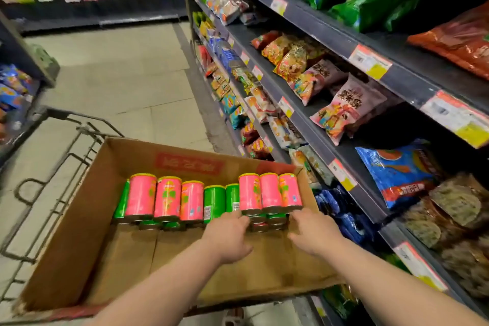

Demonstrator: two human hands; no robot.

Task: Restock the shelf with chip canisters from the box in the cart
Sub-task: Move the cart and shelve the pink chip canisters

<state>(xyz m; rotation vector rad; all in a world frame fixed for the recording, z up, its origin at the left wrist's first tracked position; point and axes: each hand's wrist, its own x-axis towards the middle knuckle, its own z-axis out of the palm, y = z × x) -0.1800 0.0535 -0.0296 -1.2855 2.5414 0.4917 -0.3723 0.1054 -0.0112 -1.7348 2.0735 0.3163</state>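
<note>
Three pink canisters (270,190) lie at shelf-side end of box (79,233); left hand (227,238) & right hand (312,235) touch their ends, fingers straightish, no grip yet. I'd bracket trio, squeeze inward, lift level.

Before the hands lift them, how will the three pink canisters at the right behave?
Probably stiff: the pink canisters keep clean round walls. Likely to roll, as they seem to lie sideways on other cans. Perhaps slippery: their wrappers look glossy.
</note>
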